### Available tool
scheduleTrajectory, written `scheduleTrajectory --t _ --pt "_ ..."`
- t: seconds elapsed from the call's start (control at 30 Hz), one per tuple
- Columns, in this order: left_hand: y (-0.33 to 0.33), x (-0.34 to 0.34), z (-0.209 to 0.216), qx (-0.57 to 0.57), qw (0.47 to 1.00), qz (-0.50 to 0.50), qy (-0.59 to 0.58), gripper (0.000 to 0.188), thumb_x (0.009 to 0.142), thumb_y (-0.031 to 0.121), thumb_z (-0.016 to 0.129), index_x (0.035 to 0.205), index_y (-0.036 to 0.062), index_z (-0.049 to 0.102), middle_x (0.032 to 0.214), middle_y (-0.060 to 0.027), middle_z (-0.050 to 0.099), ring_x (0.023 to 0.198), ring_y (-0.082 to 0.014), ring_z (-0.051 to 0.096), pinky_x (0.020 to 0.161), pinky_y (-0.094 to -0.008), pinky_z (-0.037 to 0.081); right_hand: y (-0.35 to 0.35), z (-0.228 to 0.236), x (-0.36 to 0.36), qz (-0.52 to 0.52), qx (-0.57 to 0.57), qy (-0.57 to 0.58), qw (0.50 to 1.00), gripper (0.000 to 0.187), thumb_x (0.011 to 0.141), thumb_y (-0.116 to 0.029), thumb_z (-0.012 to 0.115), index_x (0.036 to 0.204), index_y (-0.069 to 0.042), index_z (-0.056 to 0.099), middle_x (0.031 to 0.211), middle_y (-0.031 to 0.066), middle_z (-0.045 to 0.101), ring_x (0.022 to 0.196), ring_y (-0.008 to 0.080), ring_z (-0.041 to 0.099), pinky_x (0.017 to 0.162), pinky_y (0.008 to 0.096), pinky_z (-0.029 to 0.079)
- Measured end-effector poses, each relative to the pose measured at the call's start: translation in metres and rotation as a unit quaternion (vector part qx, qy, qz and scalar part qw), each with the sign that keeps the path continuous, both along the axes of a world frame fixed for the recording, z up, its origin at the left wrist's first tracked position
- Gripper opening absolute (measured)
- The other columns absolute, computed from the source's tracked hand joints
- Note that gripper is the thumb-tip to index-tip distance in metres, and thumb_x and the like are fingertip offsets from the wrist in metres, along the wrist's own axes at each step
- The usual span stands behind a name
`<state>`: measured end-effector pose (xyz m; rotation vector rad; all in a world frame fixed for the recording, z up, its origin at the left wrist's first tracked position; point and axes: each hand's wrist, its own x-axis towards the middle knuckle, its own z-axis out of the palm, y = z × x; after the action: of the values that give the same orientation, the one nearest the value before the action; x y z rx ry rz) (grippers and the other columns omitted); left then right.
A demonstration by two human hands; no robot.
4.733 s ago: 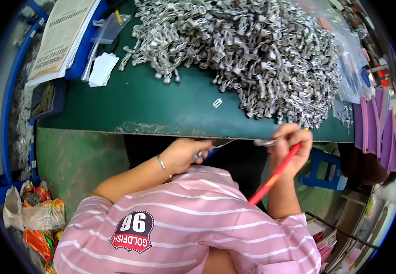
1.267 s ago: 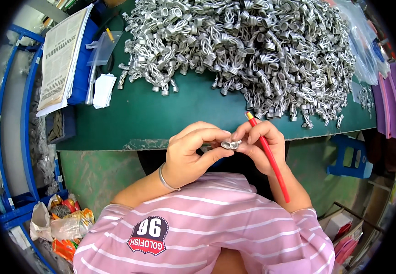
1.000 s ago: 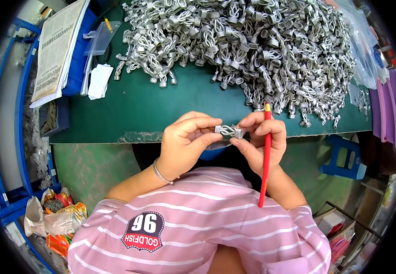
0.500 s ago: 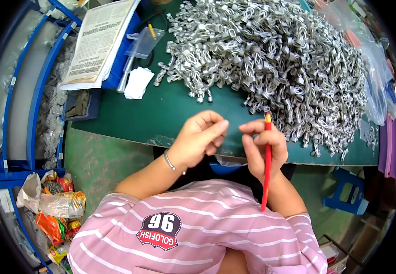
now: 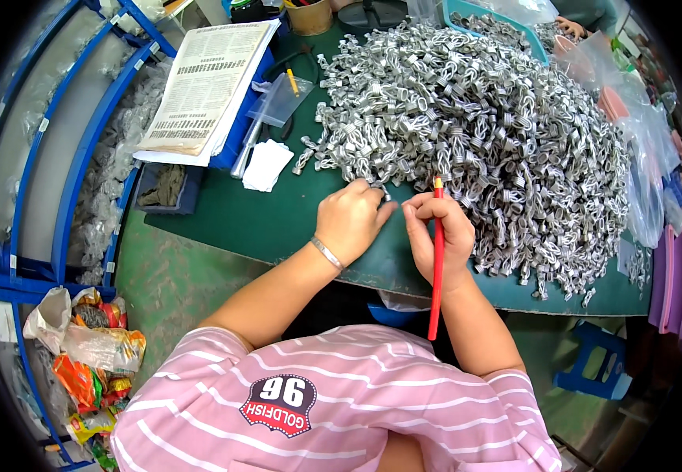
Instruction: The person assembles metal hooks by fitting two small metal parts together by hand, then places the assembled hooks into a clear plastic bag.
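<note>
A large heap of small silver looped metal parts [image 5: 466, 118] covers much of the green table [image 5: 235, 212]. At the heap's near edge, my left hand [image 5: 350, 220] is closed with its fingers curled down. A single silver part [image 5: 386, 192] shows between its forefinger and thumb. My right hand [image 5: 444, 234], just to the right, grips a slim red pen-shaped tool [image 5: 437, 275] with a yellowish tip. That tool stands upright along the palm, tip toward the heap. The right thumb and forefinger are pinched together; whatever lies between them cannot be made out.
Printed sheets [image 5: 207, 86] rest on a blue box at the left, near white paper slips [image 5: 268, 165]. A teal tray [image 5: 466, 12] sits behind the heap, with another person's hand [image 5: 570, 28] beyond. Clear plastic bags [image 5: 643, 165] lie right; a blue stool [image 5: 592, 358] stands below.
My left hand has reached forward to the heap's near edge and closed on a silver part. The right hand has shifted slightly left, still holding the red tool. The view has tilted up.
</note>
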<state>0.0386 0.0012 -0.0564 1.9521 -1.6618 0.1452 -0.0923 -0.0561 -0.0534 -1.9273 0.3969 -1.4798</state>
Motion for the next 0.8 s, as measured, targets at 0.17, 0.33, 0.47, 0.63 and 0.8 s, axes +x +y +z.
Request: scheduleTrajectory --t 0.17,0.33,0.47,0.63,0.8 --pt "0.01 0.006 0.003 0.019 0.99 -0.014 0.142 0.015 0.068 0.015 0.069 0.078 0.0043 0.065 0.066 -0.0062 0.055 0.057 -0.0182 0.056 0.051 -0.0287 0.045 -0.002 -0.008 -0.002 -0.009 0.041 0.01 0.999 0.019 0.071 0.009 0.062 0.077 -0.003 0.049 0.074 0.0097 0.058 0.055 0.0148 0.051 0.05 0.0232 0.042" --pt "0.031 0.011 0.022 0.144 0.741 -0.086 0.65 0.016 0.079 0.008 0.062 0.09 -0.004 0.061 0.069 -0.0037 0.058 0.051 -0.004 0.044 0.044 -0.018 0.033 -0.001 -0.011 -0.003 0.006 0.118 0.051 0.992 0.014 0.076 0.006 0.058 0.081 -0.002 0.049 0.081 0.0108 0.06 0.065 0.0155 0.056 0.059 0.0248 0.046" --pt "0.041 0.015 0.019 0.13 0.699 -0.116 0.693 0.017 0.081 0.006 0.059 0.095 -0.0043 0.059 0.072 -0.0057 0.06 0.049 -0.0038 0.041 0.043 -0.0164 0.03 0.004 0.005 -0.005 0.149 0.343 0.007 0.927 0.01 0.084 -0.003 0.056 0.091 -0.002 0.048 0.089 0.0073 0.061 0.067 0.0085 0.055 0.055 0.0202 0.044" --pt "0.042 0.008 0.015 -0.019 0.749 -0.101 0.654 0.02 0.076 -0.001 0.064 0.096 -0.002 0.06 0.079 -0.0031 0.06 0.057 -0.0022 0.048 0.051 -0.0154 0.039 -0.002 0.0 -0.007 0.265 0.394 -0.034 0.879 0.014 0.081 0.002 0.056 0.091 -0.003 0.047 0.089 0.0095 0.059 0.066 0.0105 0.057 0.052 0.0186 0.045" --pt "0.046 0.006 0.032 -0.023 0.847 -0.087 0.525 0.021 0.07 -0.003 0.069 0.09 0.0006 0.063 0.079 -0.0001 0.059 0.065 -0.0012 0.051 0.058 -0.0146 0.04 0.001 -0.003 -0.005 0.3 0.378 -0.021 0.876 0.019 0.079 0.01 0.054 0.09 -0.003 0.045 0.096 0.0102 0.053 0.078 0.0123 0.056 0.064 0.0224 0.051"
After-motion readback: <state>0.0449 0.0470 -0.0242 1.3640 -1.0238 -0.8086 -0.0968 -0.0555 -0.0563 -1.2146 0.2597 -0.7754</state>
